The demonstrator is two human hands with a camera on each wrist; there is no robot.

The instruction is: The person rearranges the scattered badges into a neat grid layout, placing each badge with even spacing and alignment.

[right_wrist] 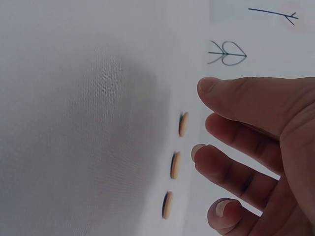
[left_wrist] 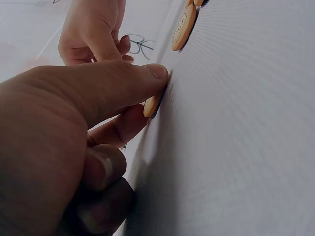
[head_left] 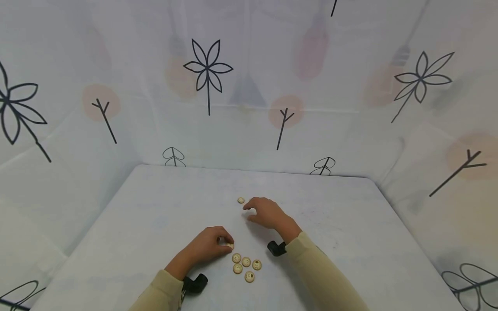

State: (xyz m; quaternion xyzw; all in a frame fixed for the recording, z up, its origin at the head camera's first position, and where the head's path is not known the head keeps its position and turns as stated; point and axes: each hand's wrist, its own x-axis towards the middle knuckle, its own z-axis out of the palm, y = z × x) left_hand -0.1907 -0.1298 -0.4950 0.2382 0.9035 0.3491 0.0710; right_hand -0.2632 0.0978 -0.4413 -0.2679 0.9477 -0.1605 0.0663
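A small round disc (head_left: pixel 230 245) is pinched between the thumb and a finger of the left hand (head_left: pixel 208 246), in the nearer part of the table (head_left: pixel 155 216), roughly midway between its left and right edges. Its circular outline spreads evenly every way; the broad face looks mostly up, and in the left wrist view the thin rim shows nearly edge-on, close to the tabletop. Whether it touches the table is hard to tell. The disc is pale and wood-coloured, its rim a warmer tan; the fingers hide part of it.

Just beside this hand, on the side toward the table's right edge, five similar discs (head_left: pixel 246 261) lie flat in a loose cluster, marked faces up; two bear a bold dark spot.

The right hand (head_left: pixel 266 213) is over the table farther toward the far edge, thumb and fingers parted and loosely bent, gripping nothing. Near its fingertips lies a lone far disc (head_left: pixel 241 200). The right wrist view shows three discs in a row (right_wrist: pixel 175 165), apart from one another, rims toward the camera.

Beige sleeves (head_left: pixel 324 272) cover both forearms, and a white patterned sheet (head_left: pixel 249 138) rises behind the far edge.
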